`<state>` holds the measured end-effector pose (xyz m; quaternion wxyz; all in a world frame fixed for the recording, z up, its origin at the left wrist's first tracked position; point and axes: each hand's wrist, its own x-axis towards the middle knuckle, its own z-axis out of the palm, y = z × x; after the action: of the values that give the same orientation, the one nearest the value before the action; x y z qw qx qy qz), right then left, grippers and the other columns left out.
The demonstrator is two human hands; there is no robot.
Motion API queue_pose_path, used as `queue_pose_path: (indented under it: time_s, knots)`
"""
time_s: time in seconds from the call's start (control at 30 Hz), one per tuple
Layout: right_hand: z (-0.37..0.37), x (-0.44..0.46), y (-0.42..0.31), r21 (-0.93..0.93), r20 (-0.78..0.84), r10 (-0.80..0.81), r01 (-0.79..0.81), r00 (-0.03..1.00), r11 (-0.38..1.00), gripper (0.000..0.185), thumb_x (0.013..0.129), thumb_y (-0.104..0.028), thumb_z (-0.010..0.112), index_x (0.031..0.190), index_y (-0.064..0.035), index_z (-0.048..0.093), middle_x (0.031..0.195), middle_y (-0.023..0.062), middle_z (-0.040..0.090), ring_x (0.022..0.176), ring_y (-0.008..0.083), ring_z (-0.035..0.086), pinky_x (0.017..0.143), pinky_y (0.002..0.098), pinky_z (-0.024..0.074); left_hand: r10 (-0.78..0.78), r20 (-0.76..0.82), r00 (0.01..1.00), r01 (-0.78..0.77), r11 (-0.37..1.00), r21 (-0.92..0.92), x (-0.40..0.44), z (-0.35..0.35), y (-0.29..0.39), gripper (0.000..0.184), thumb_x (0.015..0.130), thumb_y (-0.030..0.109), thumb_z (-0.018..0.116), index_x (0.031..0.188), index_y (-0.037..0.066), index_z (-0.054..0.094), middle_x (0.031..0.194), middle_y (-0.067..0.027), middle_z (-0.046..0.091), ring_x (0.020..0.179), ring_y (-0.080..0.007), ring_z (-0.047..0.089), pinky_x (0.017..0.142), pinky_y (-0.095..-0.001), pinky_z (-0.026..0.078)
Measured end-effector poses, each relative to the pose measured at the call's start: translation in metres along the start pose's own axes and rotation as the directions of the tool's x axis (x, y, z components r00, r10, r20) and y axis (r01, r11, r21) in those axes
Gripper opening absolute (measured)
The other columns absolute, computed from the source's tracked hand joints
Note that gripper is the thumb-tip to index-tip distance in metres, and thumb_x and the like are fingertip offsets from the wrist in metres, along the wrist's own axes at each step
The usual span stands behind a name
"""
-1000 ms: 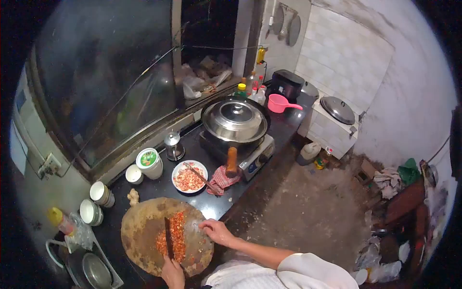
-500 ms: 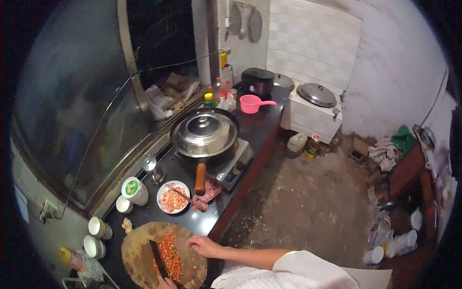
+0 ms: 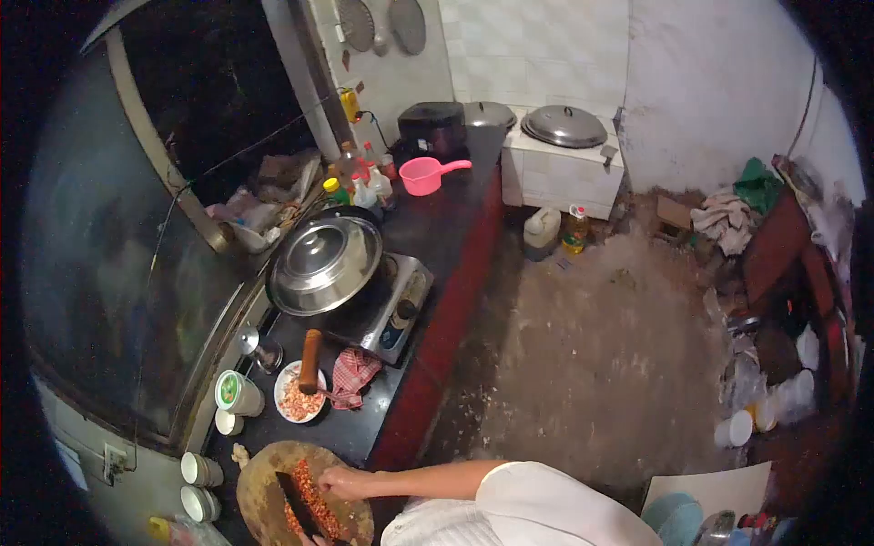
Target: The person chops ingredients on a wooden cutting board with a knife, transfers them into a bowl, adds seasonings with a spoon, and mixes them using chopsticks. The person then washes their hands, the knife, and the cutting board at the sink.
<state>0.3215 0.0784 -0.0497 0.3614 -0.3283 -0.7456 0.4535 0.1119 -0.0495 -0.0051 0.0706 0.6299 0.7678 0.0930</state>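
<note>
A round wooden chopping board [image 3: 258,510] lies on the dark counter, with a pile of finely chopped red food [image 3: 316,499], perhaps chilli, on it. My left hand [image 3: 313,540], mostly cut off by the lower edge of the view, grips a cleaver [image 3: 297,502] whose dark blade lies along the pile. At the pile's right side is my right hand [image 3: 342,483], its fingers curled together; whether anything is between them is hidden. Just beyond the board stands a white bowl [image 3: 289,411] of chopped pinkish food, partly under the wok's wooden handle [image 3: 310,360].
A lidded wok [image 3: 325,264] sits on a gas stove [image 3: 401,314], beside a checked cloth [image 3: 356,375]. White tubs [image 3: 238,393] and stacked cups [image 3: 200,469] line the window side. Farther along are bottles [image 3: 364,196] and a pink dipper [image 3: 421,176].
My right hand has come in from the board's right edge to the chopped pile. The cleaver stays in my left hand. The whole view has shifted and turned with my head.
</note>
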Motion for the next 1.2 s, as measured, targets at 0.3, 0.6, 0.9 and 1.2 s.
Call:
queue_pose_path:
  time_s: [0.3, 0.6, 0.9, 1.2]
  knots:
    - [-0.003, 0.011, 0.013, 0.026, 0.072, -0.076, 0.074, 0.994, 0.997, 0.017, 0.073, 0.004, 0.049, 0.086, 0.0021, 0.06, 0.087, 0.0212, 0.06, 0.086, 0.0387, 0.06, 0.075, 0.043, 0.0474, -0.115, -0.032, 0.993, 0.115, 0.993, 0.006, -0.015, -0.005, 0.034, 0.045, 0.099, 0.033, 0.046, 0.13, 0.002, 0.052, 0.092, -0.0251, 0.066, 0.08, -0.04, 0.063, 0.068, -0.047, 0.05]
    - [0.031, 0.026, 0.046, 0.076, 0.173, -0.056, 0.044, 0.983, 0.996, 0.019, 0.07, 0.004, 0.051, 0.085, 0.0006, 0.064, 0.084, 0.0212, 0.065, 0.081, 0.0358, 0.064, 0.07, 0.043, 0.0494, -0.229, 0.084, 0.97, 0.226, 0.973, 0.044, -0.031, -0.009, 0.085, 0.04, 0.098, 0.026, 0.047, 0.128, 0.001, 0.053, 0.107, -0.0206, 0.063, 0.097, -0.036, 0.061, 0.083, -0.046, 0.048]
    - [-0.043, 0.008, 0.031, -0.047, -0.014, 0.115, -0.115, 0.993, 0.992, 0.02, 0.085, -0.01, 0.055, 0.099, -0.0014, 0.068, 0.099, 0.0155, 0.068, 0.091, 0.0285, 0.065, 0.084, 0.0385, 0.0511, -0.253, 0.156, 0.955, 0.259, 0.966, -0.019, -0.017, 0.004, 0.096, 0.029, 0.09, 0.02, 0.046, 0.115, 0.007, 0.053, 0.085, -0.0285, 0.064, 0.08, -0.0482, 0.062, 0.071, -0.057, 0.047]
    - [-0.028, 0.02, 0.036, 0.11, 0.026, 0.208, -0.209, 0.978, 0.972, 0.015, 0.089, -0.004, 0.055, 0.1, -0.0012, 0.065, 0.08, 0.0029, 0.064, 0.07, 0.009, 0.061, 0.062, 0.0243, 0.0481, -0.383, -0.013, 0.924, 0.38, 0.92, -0.094, -0.016, -0.01, 0.051, 0.019, 0.091, 0.021, 0.047, 0.1, 0.004, 0.051, 0.082, -0.0253, 0.065, 0.076, -0.0445, 0.064, 0.068, -0.0556, 0.049]
